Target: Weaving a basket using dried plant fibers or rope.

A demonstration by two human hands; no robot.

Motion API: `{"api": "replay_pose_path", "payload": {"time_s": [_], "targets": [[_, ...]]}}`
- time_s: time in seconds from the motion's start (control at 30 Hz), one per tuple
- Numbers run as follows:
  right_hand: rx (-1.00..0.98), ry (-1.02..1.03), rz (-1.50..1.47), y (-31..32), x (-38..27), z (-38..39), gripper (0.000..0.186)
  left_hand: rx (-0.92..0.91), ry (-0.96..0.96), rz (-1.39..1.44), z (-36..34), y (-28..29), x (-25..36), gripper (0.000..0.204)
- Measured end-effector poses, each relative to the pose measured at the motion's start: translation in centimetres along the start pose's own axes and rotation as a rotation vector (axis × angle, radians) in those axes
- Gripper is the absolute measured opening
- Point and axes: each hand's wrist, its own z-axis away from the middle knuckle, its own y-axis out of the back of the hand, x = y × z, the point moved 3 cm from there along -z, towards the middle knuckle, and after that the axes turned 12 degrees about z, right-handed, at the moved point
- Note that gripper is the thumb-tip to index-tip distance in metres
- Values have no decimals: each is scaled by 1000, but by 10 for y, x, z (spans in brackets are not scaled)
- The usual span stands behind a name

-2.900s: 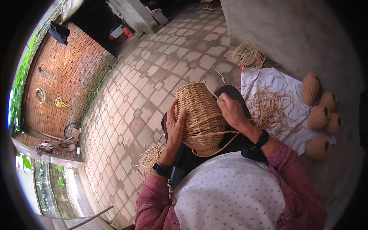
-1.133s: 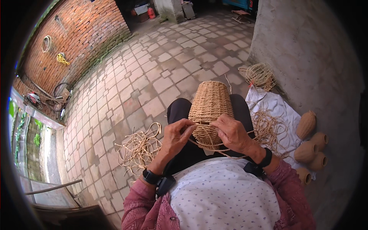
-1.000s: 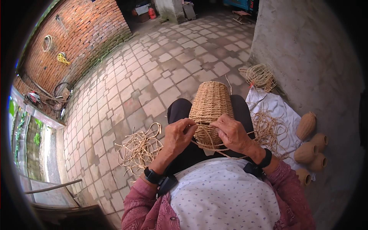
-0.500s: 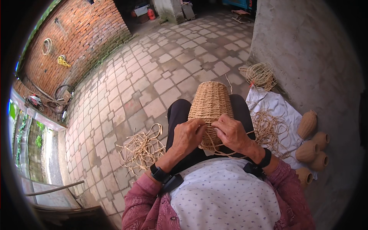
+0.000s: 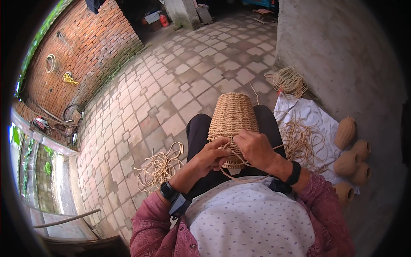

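Note:
A tan woven cord basket (image 5: 233, 113) rests on its side between my dark-trousered knees (image 5: 197, 132), its lower part at my waist. My left hand (image 5: 209, 157) is curled at its lower left, fingers closed around a strand of cord. My right hand (image 5: 256, 147) pinches at the cord across the basket's lower middle. A loose length of cord (image 5: 235, 179) loops below both hands over my lap. A tangle of cords (image 5: 299, 143) lies on a white cloth (image 5: 327, 162) by my right knee; another loose pile (image 5: 158, 169) lies on the paving to my left.
Several woven pots (image 5: 346, 163) stand or lie at the right, beside a concrete wall (image 5: 334, 55). A coil of pale strands (image 5: 287, 81) sits at the cloth's far corner. A brick wall (image 5: 77, 47) with hanging coils is at left; a railing (image 5: 68, 218) is low left.
The basket has turned from upright to lying lengthwise since the oldest frame. Since the last one, my left hand has dropped slightly, its fingers repositioned under the cord; my right hand has shifted slightly.

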Motion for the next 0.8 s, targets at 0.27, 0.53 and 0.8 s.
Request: {"api": "replay_pose_path", "payload": {"time_s": [0.27, 0.53, 0.8], "targets": [[-58, -291, -341, 22, 24, -7, 8, 441, -895, -1114, 15, -17, 44, 22], [-66, -449, -747, 20, 42, 20, 8, 10, -653, -535, -6, -44, 26, 16], [144, -179, -454, -3, 34, 22, 15, 211, -856, -892, 4, -46, 27, 9]]}}
